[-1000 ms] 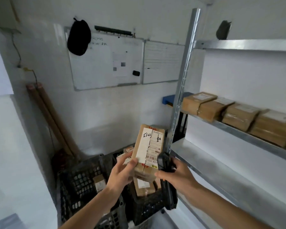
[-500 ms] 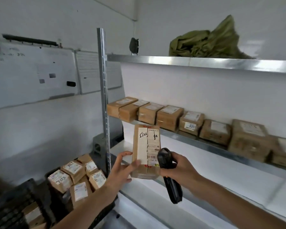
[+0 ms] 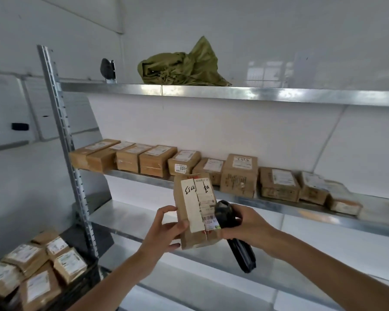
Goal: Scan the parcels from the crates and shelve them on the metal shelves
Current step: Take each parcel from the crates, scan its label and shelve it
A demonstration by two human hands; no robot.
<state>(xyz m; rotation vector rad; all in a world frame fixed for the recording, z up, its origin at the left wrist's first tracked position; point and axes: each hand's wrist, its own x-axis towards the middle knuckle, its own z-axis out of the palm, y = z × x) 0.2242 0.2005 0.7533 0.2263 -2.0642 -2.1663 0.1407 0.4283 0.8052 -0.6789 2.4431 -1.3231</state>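
My left hand grips the lower left edge of a brown cardboard parcel held upright, its white label with handwriting facing me. My right hand grips a black handheld scanner, whose head sits against the barcode at the parcel's lower right. Both are in front of the metal shelves. A row of several brown parcels lies along the middle shelf. More labelled parcels fill a dark crate at the lower left.
A green sack and a small dark object sit on the top shelf. The slotted shelf upright stands at the left. A whiteboard hangs on the left wall. The shelf below the parcel row shows bare metal.
The view has swung right, from the crates and whiteboard to the shelves. The parcel and scanner stayed in my hands and rose slightly toward the middle shelf.
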